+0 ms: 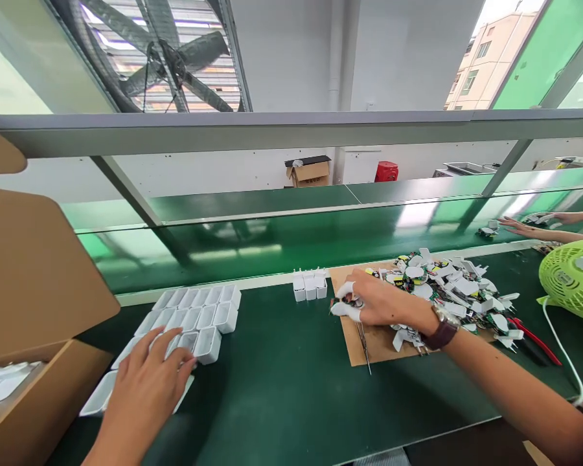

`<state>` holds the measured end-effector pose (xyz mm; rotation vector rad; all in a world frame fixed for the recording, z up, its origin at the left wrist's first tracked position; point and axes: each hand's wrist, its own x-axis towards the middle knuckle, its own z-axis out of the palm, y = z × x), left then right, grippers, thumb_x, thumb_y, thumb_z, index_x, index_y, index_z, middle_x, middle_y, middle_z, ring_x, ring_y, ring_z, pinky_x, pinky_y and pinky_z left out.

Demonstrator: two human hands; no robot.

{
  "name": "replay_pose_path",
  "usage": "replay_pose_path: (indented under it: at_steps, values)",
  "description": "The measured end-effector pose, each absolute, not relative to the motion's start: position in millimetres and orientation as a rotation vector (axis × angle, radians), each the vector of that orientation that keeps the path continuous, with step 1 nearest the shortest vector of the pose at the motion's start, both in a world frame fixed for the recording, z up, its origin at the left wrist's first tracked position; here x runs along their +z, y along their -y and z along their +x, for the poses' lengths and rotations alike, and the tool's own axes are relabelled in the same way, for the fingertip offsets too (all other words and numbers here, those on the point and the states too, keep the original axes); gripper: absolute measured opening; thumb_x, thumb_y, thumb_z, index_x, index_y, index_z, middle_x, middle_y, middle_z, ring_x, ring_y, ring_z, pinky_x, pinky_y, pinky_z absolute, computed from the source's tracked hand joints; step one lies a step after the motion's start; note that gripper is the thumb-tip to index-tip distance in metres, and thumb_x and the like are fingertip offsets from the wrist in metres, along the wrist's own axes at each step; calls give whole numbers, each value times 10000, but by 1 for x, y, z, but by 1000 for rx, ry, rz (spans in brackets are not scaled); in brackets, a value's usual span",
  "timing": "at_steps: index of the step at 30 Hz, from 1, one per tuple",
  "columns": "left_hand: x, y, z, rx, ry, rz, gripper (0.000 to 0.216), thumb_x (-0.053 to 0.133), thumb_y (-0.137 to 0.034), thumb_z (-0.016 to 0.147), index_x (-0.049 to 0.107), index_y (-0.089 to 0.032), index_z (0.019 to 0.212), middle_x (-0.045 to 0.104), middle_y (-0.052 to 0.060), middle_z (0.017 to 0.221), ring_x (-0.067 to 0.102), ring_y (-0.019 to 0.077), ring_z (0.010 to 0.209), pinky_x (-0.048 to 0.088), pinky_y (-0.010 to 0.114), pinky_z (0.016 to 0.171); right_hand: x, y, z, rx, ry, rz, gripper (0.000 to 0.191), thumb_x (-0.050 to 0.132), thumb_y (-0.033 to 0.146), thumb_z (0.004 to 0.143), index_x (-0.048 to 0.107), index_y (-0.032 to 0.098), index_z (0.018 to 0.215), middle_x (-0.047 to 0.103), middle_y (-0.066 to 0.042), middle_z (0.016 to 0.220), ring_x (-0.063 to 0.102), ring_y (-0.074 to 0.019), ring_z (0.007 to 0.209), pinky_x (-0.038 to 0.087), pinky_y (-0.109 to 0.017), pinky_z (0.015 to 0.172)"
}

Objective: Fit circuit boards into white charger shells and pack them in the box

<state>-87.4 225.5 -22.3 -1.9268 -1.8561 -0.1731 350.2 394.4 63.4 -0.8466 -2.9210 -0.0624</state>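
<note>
My left hand (148,382) lies with fingers spread on a block of white plastic charger shells (194,314) at the near left of the green bench; it holds nothing. My right hand (374,301), with white finger cots and a wristwatch, reaches over a brown cardboard sheet (364,349) and pinches a small circuit-board part at its left edge. A heap of circuit boards and white plug covers (447,288) lies just right of that hand. Thin tweezers (364,346) rest on the cardboard under the wrist.
A few finished white shells (309,285) stand upright left of the cardboard. An open cardboard box (29,310) fills the left edge. A green fan (573,278) and red-handled cutters (537,340) sit at right. Another person's hands (525,228) work at far right beside the conveyor belt (272,239).
</note>
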Motion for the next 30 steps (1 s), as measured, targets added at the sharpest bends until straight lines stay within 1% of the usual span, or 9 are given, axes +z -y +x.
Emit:
replay_pose_path:
  at_steps: [6,9,12,17,21,24,26,28,30]
  values:
    - [-19,-236,-75,-151,1903,-2073,280,561,-420,945,760,-226,979,741,134,1194,639,400,1187,566,496,853,10,-348,293,-197,3014,-726,78,745,128,816,687,169,849,645,-124,995,547,-285,982,460,-384,799]
    - [-13,-221,-81,-207,1933,-2045,302,567,-456,949,768,-242,1023,736,115,1211,645,382,1173,566,478,848,-4,-343,291,60,2977,-794,204,786,143,763,685,147,940,638,-149,1157,555,-298,1038,499,-414,855]
    - [-4,-197,-91,-203,2001,-1958,308,616,-507,914,780,-269,1021,714,111,1243,625,387,1187,561,473,829,-14,-346,303,257,2864,-824,349,738,85,747,668,133,1086,594,-176,1329,538,-324,1171,486,-456,971]
    - [-8,-177,-90,-178,2093,-1900,183,686,-406,871,764,-249,817,713,117,1215,590,389,1223,553,471,843,-38,-351,309,361,2810,-819,227,710,160,820,658,185,1040,662,-114,1093,601,-287,999,505,-407,863]
    - [-21,-182,-86,-283,2055,-1818,303,607,-380,938,695,-212,701,703,145,1172,593,389,1204,547,493,860,-54,-353,301,221,2794,-825,94,693,158,824,642,196,893,654,-108,1011,601,-280,907,497,-393,792]
    - [-23,-186,-82,-318,1994,-1767,379,528,-388,994,650,-199,690,690,160,1132,610,382,1152,548,486,832,-59,-354,299,208,2783,-853,95,666,158,839,657,187,930,652,-114,996,606,-294,893,506,-414,776]
    - [-20,-189,-78,-342,1942,-1722,378,500,-434,1019,674,-188,789,675,173,1124,617,375,1116,551,483,830,-60,-354,301,262,2765,-848,252,673,169,840,662,169,1092,659,-129,1080,618,-313,962,522,-439,817]
    - [-16,-194,-70,-384,1881,-1724,366,508,-484,1024,697,-172,997,656,182,1163,612,366,1113,554,498,871,-59,-354,304,313,2750,-839,442,686,163,824,616,154,1260,654,-143,1172,617,-329,1046,530,-462,872]
    - [-13,-202,-62,-414,1833,-1807,376,530,-491,1023,670,-179,1177,632,178,1225,593,362,1162,547,518,934,-56,-352,306,342,2746,-836,505,677,150,823,586,156,1320,652,-144,1195,614,-328,1079,531,-466,900]
